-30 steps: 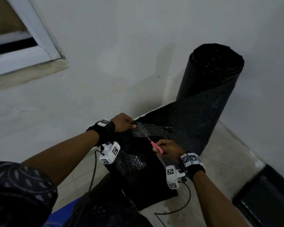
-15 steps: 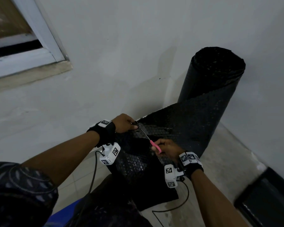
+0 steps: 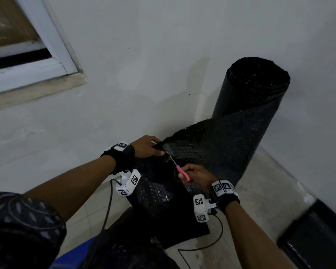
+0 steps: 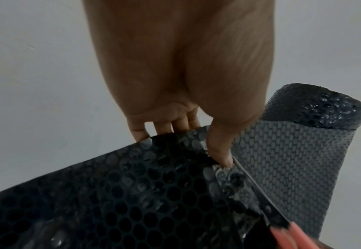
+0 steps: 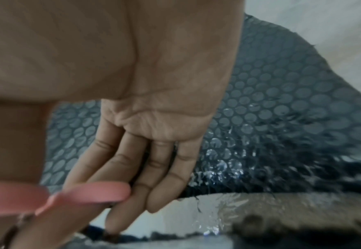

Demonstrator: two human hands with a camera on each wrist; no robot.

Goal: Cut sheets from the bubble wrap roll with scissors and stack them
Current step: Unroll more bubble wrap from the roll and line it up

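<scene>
Two hands are busy on one black sheet. The left hand [image 3: 146,146] pinches the far top edge of the bubble wrap [image 3: 211,144], thumb in front and fingers behind, keeping it taut; the right hand [image 3: 197,174] is threaded through the pink handles of the scissors [image 3: 176,165], nearer to me and lower. The blades point up and away toward the left thumb, their tips almost touching it, and look nearly closed together, so I judge the cut has almost reached the top edge. That is the relation the next snip turns on: the uncut strip lies just beyond the blade tips, right beside the pinching thumb, and the cut line runs upright across the sheet, in line with the standing roll's long axis. The right hand does the work; the left only has to hold firm and keep its thumb clear (a nick there looks like the one real risk). The roll [image 3: 250,98] stands on end in the far right corner against the wall [image 3: 163,45], its loose end drawn out leftward to the hands, with the freed part hanging down toward the floor [image 3: 260,200]. A window frame [image 3: 52,47] sits far left. No brand or readable writing shows anywhere; the wrist bands [image 3: 224,188] carry only black-and-white square code markers. I see no stack of cut sheets for certain.
</scene>
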